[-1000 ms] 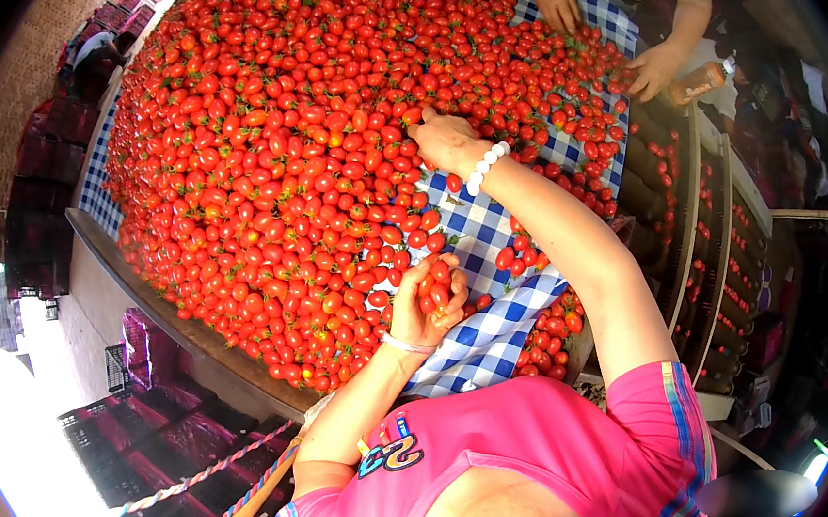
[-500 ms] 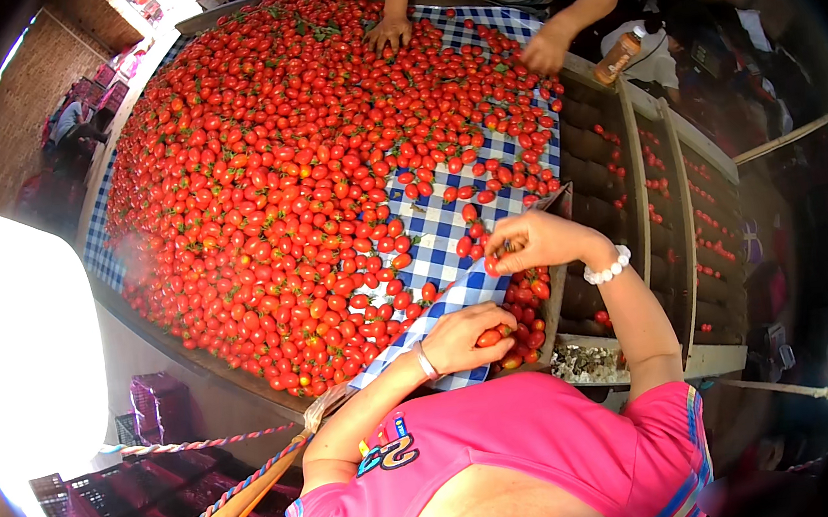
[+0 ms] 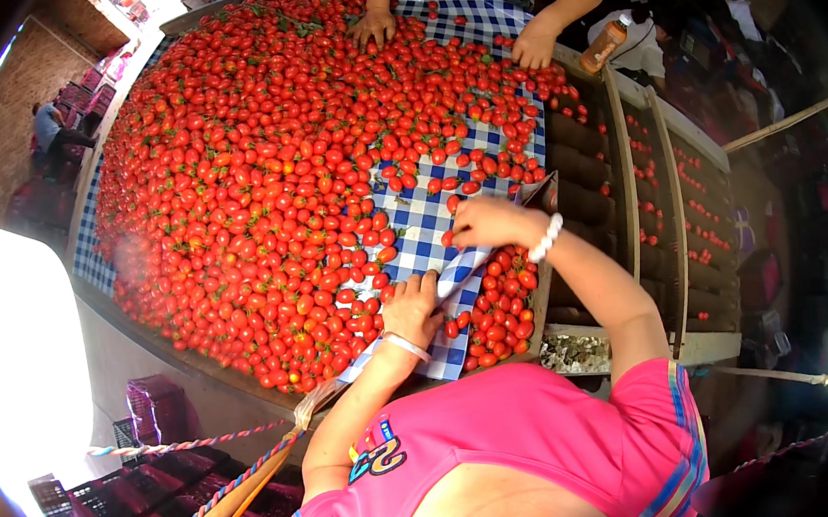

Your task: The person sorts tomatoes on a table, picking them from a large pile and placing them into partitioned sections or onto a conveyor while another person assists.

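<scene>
A large heap of red cherry tomatoes (image 3: 261, 173) covers a blue-and-white checked cloth (image 3: 411, 222) on the sorting table. At the heap's near edge my left hand (image 3: 411, 309) lies palm down with its fingers stretched out, touching the cloth beside a few tomatoes. My right hand (image 3: 487, 224) is above the raised fold of the cloth, fingers bent downward. One tomato (image 3: 448, 239) shows at its fingertips; what those fingers enclose is hidden. Right of the fold, below my right wrist, lies a smaller group of tomatoes (image 3: 501, 315).
Across the table a co-worker's two hands (image 3: 374, 28) (image 3: 534, 47) touch tomatoes. To the right runs a roller sorter with wooden dividers (image 3: 672, 228) and scattered tomatoes. An orange-brown drink bottle (image 3: 605, 44) stands on its far end. Ropes (image 3: 214, 503) and dark crates (image 3: 158, 410) are at the lower left.
My left hand has moved left and away from me, leaving the tomatoes it cupped beside the fold. My right hand has moved left and farther out over the cloth.
</scene>
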`<action>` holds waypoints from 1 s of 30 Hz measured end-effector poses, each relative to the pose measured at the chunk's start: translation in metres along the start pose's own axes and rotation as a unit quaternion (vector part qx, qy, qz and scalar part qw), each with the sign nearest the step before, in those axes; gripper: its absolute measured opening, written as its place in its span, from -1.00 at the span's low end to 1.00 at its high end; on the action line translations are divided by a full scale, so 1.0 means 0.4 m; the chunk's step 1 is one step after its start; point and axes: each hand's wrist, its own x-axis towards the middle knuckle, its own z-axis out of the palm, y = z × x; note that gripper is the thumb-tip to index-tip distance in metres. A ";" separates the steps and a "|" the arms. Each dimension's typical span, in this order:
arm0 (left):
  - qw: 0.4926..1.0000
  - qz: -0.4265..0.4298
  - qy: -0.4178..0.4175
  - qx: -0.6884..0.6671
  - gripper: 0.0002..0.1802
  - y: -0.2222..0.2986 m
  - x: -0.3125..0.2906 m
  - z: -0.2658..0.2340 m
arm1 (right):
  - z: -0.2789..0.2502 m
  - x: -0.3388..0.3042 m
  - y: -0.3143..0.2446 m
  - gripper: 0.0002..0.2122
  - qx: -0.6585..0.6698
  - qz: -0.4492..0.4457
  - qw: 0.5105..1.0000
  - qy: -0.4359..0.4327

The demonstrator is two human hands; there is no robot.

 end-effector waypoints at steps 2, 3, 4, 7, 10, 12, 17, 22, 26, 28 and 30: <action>1.000 -0.017 0.002 -0.017 -0.46 -0.001 0.001 0.014 | -0.068 0.018 0.072 -0.76 0.005 0.039 0.998 -0.039; 0.999 0.006 0.032 -0.010 -0.61 0.006 0.009 0.008 | -0.085 -0.002 0.125 -0.77 -0.037 0.053 0.998 0.014; 0.999 0.010 0.032 -0.002 -0.62 0.014 0.012 0.005 | -0.119 -0.001 0.167 -0.76 -0.106 0.139 0.983 -0.051; 0.999 0.023 0.040 0.019 -0.62 0.021 0.013 0.010 | -0.146 -0.020 0.220 -0.76 -0.132 0.181 0.972 0.068; 0.994 0.080 0.073 -0.006 -0.57 0.002 0.021 0.016 | -0.123 0.017 0.095 -0.64 -0.062 0.035 0.983 0.172; 0.996 0.065 -0.021 -0.058 -0.30 0.005 0.034 -0.030 | -0.070 0.059 0.044 -0.56 -0.015 -0.107 0.989 0.103; 0.990 0.121 -0.070 0.003 0.20 0.024 0.039 -0.051 | -0.056 0.090 0.008 -0.45 -0.114 -0.090 0.989 0.019; 0.991 0.125 -0.036 0.024 0.01 0.009 0.031 -0.015 | -0.131 0.047 0.139 -0.62 -0.144 0.033 0.989 -0.003; 0.992 0.122 -0.003 0.008 -0.15 0.007 0.032 0.014 | -0.186 0.030 0.251 -0.69 -0.206 0.241 0.948 0.022; 0.992 0.124 -0.010 -0.017 -0.16 0.009 0.041 0.004 | -0.152 0.050 0.273 -0.71 -0.351 0.296 0.879 0.128; 0.991 0.119 -0.032 -0.048 -0.16 0.009 0.042 -0.011 | -0.155 0.099 0.208 -0.72 -0.300 0.240 0.914 0.129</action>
